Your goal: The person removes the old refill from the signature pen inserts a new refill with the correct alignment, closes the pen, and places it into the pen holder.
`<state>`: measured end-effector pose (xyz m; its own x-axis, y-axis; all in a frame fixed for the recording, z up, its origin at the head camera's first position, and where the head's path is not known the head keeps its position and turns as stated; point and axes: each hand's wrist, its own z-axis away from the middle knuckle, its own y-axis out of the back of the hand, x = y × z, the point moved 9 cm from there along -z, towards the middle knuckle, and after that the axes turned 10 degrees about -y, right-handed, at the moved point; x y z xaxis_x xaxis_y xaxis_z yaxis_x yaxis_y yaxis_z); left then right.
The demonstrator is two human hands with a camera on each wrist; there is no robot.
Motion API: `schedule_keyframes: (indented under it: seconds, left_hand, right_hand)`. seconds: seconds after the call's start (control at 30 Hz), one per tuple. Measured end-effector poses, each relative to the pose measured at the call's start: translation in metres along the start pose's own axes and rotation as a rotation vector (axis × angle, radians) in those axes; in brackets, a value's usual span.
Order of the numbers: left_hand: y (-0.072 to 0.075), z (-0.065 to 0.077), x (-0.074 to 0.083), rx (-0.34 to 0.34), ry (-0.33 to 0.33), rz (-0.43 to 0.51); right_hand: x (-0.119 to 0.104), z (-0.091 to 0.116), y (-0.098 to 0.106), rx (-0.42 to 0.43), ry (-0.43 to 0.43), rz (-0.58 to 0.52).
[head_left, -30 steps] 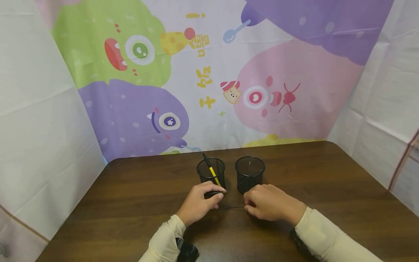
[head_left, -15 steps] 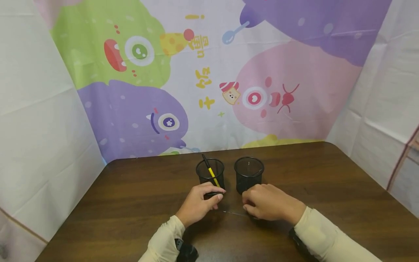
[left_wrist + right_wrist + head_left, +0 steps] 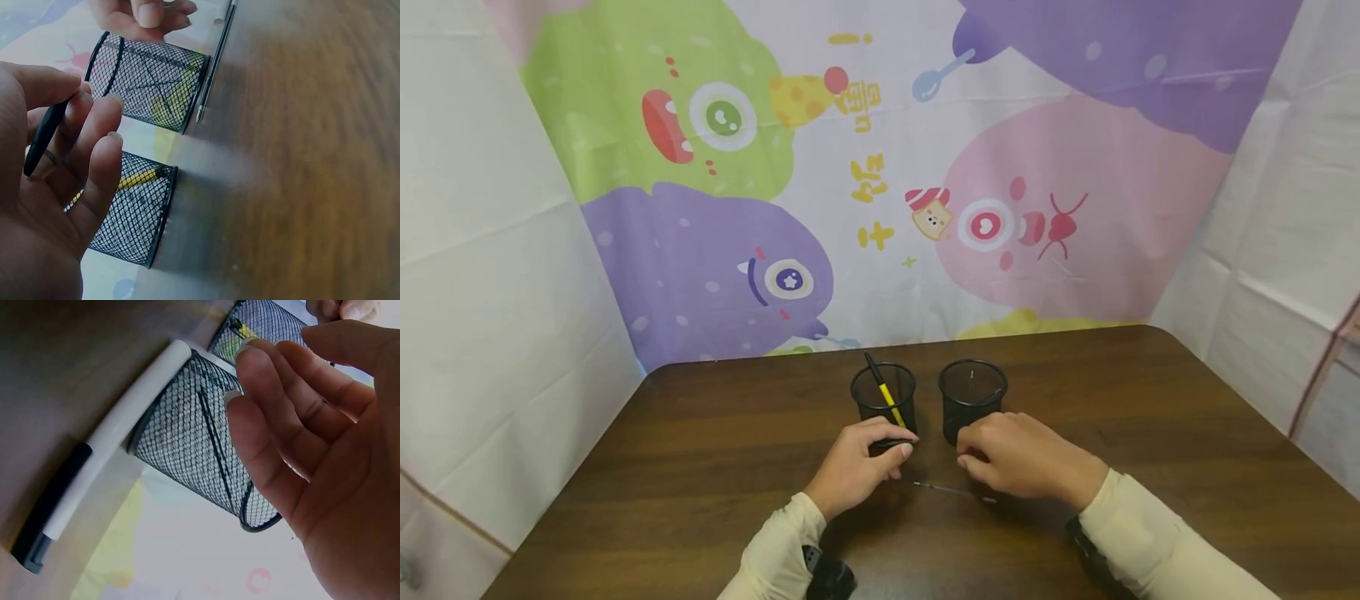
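Observation:
My left hand pinches a short black pen barrel between thumb and forefinger, other fingers bent around beside it. My right hand is just over the table with its fingers loosely bent, and nothing shows in them in the right wrist view. A thin pen refill with a metal tip lies on the table between the hands. Alongside the base of the right mesh cup lies a white pen with a black clip end, hidden behind my right hand in the head view.
The left black mesh cup holds a black and yellow pen leaning on its rim. Slim dark sticks lean inside the right cup. Both cups stand on the brown table, with a cartoon cloth behind.
The refill, in my right hand's fingertips a second ago, now lies on the table, angled slightly toward me. My right hand has lifted a little off it. My left hand stays put.

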<state>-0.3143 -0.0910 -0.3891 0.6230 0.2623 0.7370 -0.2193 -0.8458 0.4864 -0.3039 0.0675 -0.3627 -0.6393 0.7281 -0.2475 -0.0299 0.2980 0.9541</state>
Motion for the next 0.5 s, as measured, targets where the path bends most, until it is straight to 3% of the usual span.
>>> schedule_keyframes:
  seconds: [0.5]
  left_hand:
    - [0.000, 0.001, -0.001, -0.008, 0.007, -0.002]
  right_hand:
    - [-0.009, -0.003, 0.029, 0.121, 0.049, -0.015]
